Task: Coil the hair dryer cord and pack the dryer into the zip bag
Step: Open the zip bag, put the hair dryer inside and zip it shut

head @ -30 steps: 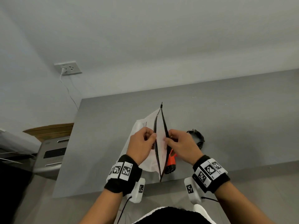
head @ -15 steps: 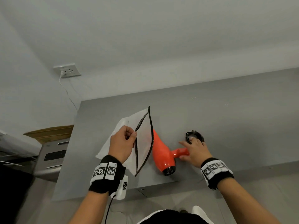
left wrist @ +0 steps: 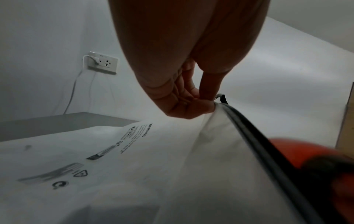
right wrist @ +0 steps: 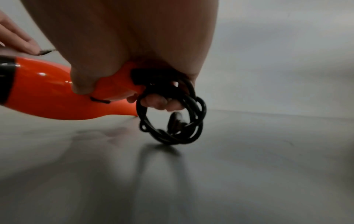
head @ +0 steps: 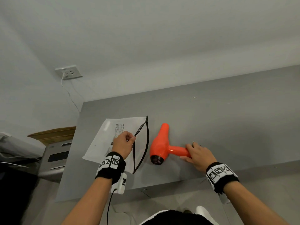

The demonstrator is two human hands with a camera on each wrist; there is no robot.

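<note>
Your left hand pinches the bag rim; your right hand grips the dryer handle and cord. Loose loops may snag the zip.

surface: grey table; on it: white zip bag; orange hair dryer beside bag

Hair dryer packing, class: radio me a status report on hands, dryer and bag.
Left hand pinches zip bag mouth open. Right hand grips hair dryer handle, coiled cord alongside. Dryer outside bag; nothing between them.
</note>
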